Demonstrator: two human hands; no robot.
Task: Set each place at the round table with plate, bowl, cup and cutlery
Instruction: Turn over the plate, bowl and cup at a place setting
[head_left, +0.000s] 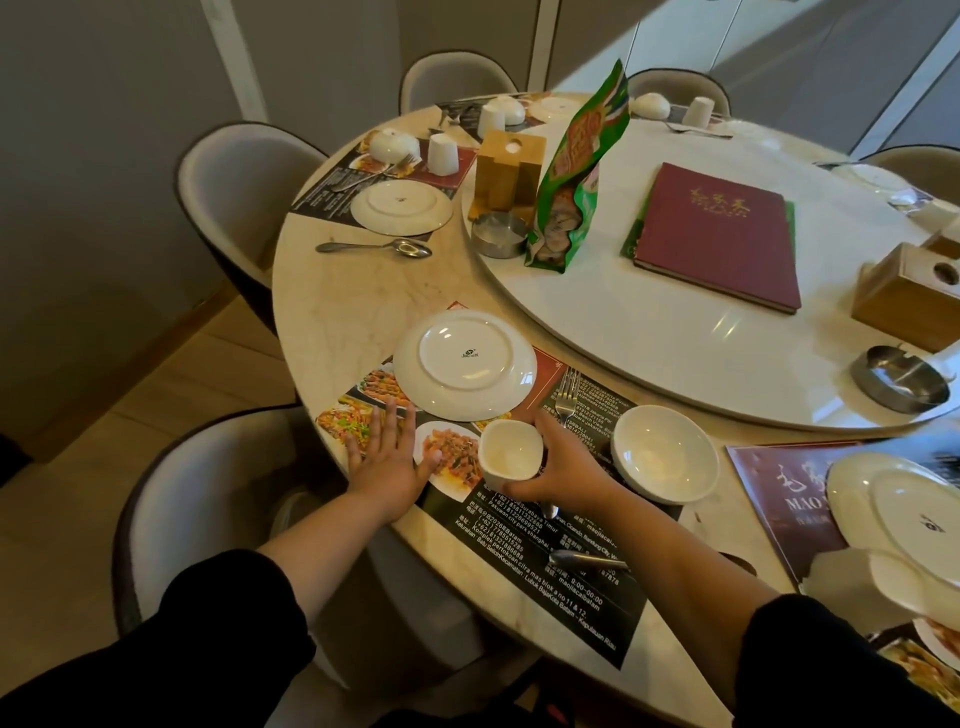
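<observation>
Closest in, the left hand (387, 457) lies flat on the mat (545, 571), fingers straight and spread, holding nothing, just pressing on the food photos at the mat's left end. The right hand (566, 475) is wrapped round the cup (509, 452), a white one with its mouth tipped toward the camera, over the middle of the mat. Honestly can't tell if it's touching the mat or lifted a bit. A spoon (582, 558) lies on the mat, mostly hidden under the right forearm.

The bowl (665, 454) sits upright on the mat just right of the cup. The fork (566, 397) lies just behind the right hand and runs toward the turntable (675, 338). The plate (465, 364) is upside down at the mat's far left corner, just past the left fingertips. Off to the right there's a second mat (779, 483) with a right plate (893, 509) on it, also upside down and a bit blurry.

The turntable carries a dark red menu (719, 236), a green bag (576, 171) standing up, an ashtray (500, 234) beside it and a wooden box (509, 166) behind that.

Further out, a far spoon (374, 247) lies on the bare table (322, 322). Beyond it is the next place: far plate (401, 207), far cup (443, 153) and far bowl (392, 145), all upside down.
</observation>
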